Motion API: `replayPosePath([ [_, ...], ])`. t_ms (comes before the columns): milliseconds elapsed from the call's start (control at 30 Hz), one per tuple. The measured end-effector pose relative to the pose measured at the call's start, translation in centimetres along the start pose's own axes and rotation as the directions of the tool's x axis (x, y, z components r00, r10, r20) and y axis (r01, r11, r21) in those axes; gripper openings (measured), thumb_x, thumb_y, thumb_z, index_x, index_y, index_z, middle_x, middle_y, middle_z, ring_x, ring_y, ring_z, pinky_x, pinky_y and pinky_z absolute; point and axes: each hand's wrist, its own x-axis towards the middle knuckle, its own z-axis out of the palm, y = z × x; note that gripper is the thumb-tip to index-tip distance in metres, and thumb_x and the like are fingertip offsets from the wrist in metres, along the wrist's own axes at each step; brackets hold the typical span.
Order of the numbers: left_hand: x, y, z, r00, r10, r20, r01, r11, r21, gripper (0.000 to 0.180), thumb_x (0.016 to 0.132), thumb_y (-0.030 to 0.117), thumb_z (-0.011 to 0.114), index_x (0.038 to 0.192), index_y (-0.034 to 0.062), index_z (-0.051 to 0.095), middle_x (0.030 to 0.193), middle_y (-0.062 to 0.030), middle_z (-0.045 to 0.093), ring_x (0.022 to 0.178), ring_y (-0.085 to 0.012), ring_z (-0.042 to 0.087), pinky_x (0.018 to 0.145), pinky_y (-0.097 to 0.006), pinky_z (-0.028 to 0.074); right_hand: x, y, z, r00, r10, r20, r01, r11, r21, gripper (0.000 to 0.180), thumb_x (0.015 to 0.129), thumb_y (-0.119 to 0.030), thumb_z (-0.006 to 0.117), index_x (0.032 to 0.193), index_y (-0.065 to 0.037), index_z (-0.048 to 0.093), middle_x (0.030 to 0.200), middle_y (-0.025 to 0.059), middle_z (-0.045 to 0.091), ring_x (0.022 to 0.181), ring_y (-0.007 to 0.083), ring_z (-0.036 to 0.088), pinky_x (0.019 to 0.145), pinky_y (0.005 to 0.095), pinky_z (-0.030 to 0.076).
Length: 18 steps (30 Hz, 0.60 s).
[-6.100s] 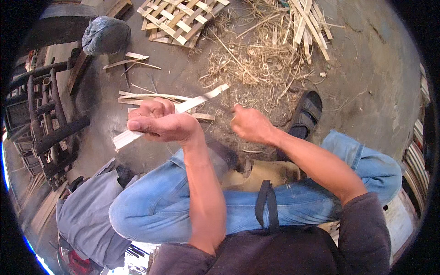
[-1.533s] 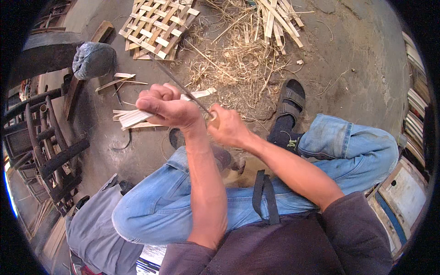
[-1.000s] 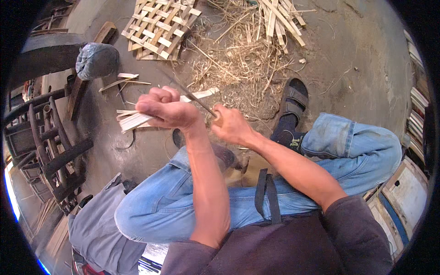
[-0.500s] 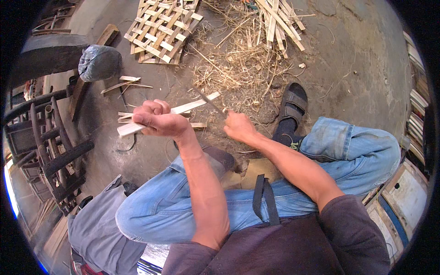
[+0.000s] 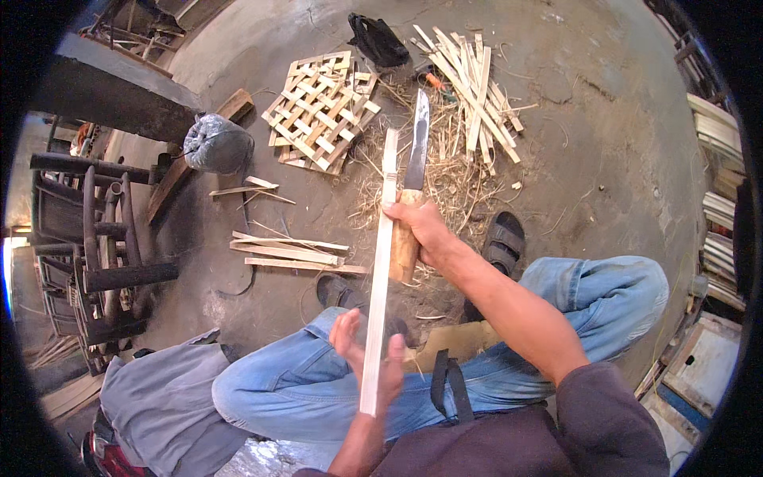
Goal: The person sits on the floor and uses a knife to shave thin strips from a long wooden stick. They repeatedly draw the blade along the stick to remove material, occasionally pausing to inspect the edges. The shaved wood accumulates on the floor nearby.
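My right hand (image 5: 425,230) grips a knife (image 5: 416,159) by its thick wooden handle, with the blade pointing away from me. Under the same hand's thumb, a long pale bamboo strip (image 5: 381,274) is pinched alongside the handle. The strip runs lengthwise toward my body, and its far end shows notches or splits. Close to the strip's near end, my left hand (image 5: 389,370) has its fingers and thumb apart, slightly blurred. The strip passes over that palm; whether they touch I cannot tell.
A woven lattice panel (image 5: 318,111) lies ahead on the floor. Right of it are a pile of strips (image 5: 477,95) and shavings (image 5: 373,187). Several cut strips (image 5: 294,253) lie left of my hands. Stacked dark chairs (image 5: 103,238) stand left; a sandal (image 5: 505,242) is near my right knee.
The strip has swung from lying crosswise in my left hand to lengthwise under my right thumb. My left hand has let go and dropped toward my lap. The knife now points straight ahead.
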Motion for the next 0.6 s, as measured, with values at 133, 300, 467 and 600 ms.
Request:
replayPosePath([
  [133,1.1,-1.2,-3.3,0.612,-0.543,0.575,0.775,0.558,-0.299,0.052,0.101,0.04,0.044,0.138,0.0034,0.044,0.119,-0.012,0.056,0.104,-0.0225,0.059,0.09,-0.037,0.049,-2.2,-1.0,0.7,0.996,-0.091,-0.004,0.089,0.977,-0.196,0.02,0.082,-0.008,0.072,0.1,-0.002,0.064,0.086,0.0044,0.067,0.074,0.0133,0.065,0.068,0.0293,0.054],
  [300,3.9,-0.2,-2.5,0.303,-0.517,0.8,0.953,0.16,-0.257,0.053,0.102,0.046,0.036,0.13,0.0019,0.045,0.105,-0.01,0.06,0.08,-0.018,0.061,0.07,-0.032,0.054,-4.1,-0.9,2.5,0.982,-0.175,0.074,0.19,0.918,-0.347,0.019,0.081,-0.004,0.072,0.097,0.001,0.064,0.084,0.004,0.067,0.069,0.0117,0.063,0.065,0.0299,0.053],
  [467,3.9,0.0,-3.1,0.261,-0.405,0.876,0.965,0.098,-0.242,0.045,0.105,0.043,0.033,0.121,0.003,0.05,0.077,0.0032,0.042,0.056,-0.004,0.034,0.049,-0.019,0.031,-5.5,-3.5,2.5,0.973,-0.183,0.141,0.23,0.819,-0.525,0.031,0.082,-0.013,0.074,0.106,0.002,0.061,0.086,0.0085,0.069,0.072,0.0167,0.066,0.065,0.0336,0.054],
  [600,3.6,0.4,-5.1,0.276,-0.456,0.846,0.96,0.167,-0.223,0.042,0.105,0.041,0.034,0.115,0.0046,0.053,0.073,0.0064,0.035,0.054,-0.0017,0.028,0.045,-0.017,0.024,-6.4,-6.6,-0.8,0.904,-0.178,0.389,0.382,-0.074,-0.921,0.031,0.082,-0.017,0.07,0.105,0.001,0.057,0.077,0.0173,0.065,0.071,0.0319,0.068,0.068,0.0375,0.054],
])
